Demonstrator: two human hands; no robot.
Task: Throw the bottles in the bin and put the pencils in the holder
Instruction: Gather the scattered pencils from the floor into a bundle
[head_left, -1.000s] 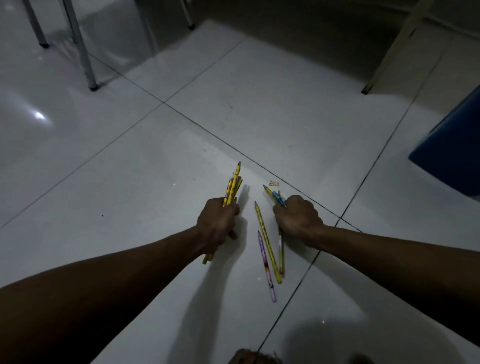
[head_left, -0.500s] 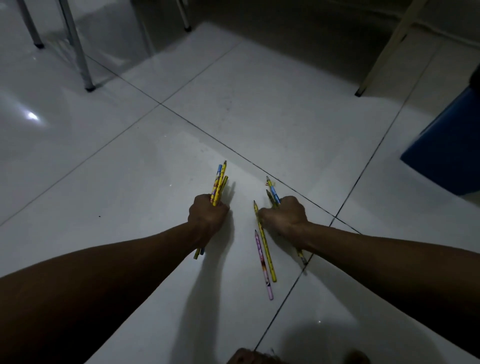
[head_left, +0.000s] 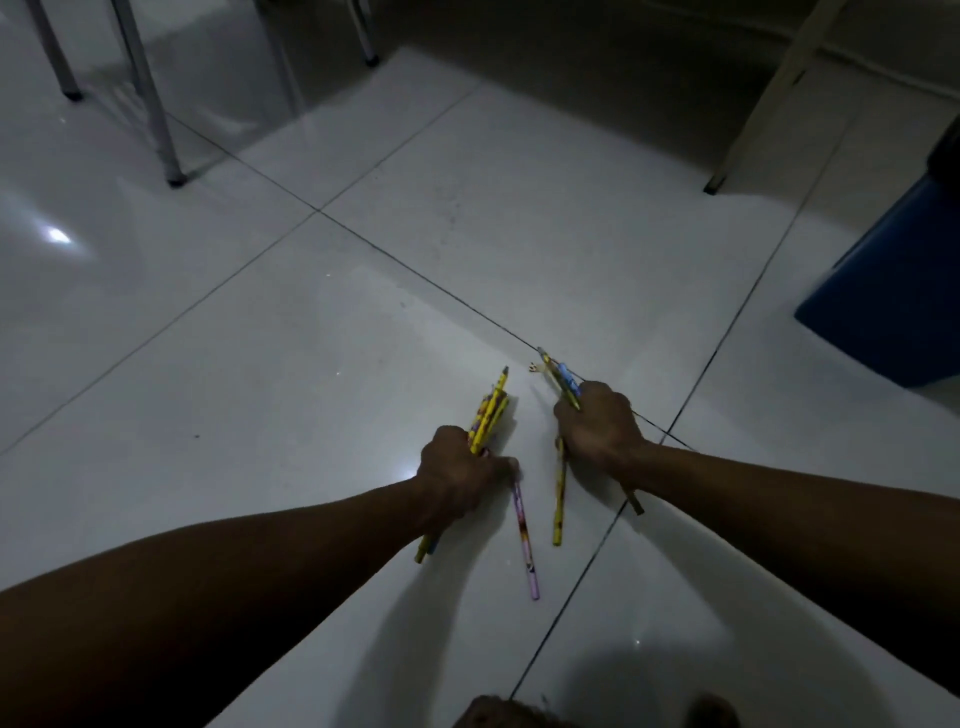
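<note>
My left hand (head_left: 460, 475) is closed around a bundle of mostly yellow pencils (head_left: 488, 410) whose tips stick out above the fist. A pink pencil (head_left: 524, 540) runs from the left hand's fingers down across the white floor tile. My right hand (head_left: 600, 426) is closed on a few pencils (head_left: 561, 376), blue and yellow, pointing up and left. A yellow pencil (head_left: 559, 499) reaches from under the right hand down onto the tile. No bottles and no holder are in view.
A blue container (head_left: 893, 301) stands at the right edge. Metal furniture legs (head_left: 156, 114) rise at the top left and a pale leg (head_left: 753, 104) at the top right. A small pale scrap (head_left: 535, 368) lies by the right-hand pencil tips.
The left hand has moved onto the upper end of the pink pencil. The right hand has closed over the top of the long yellow pencil. Both hands keep their bundles.
</note>
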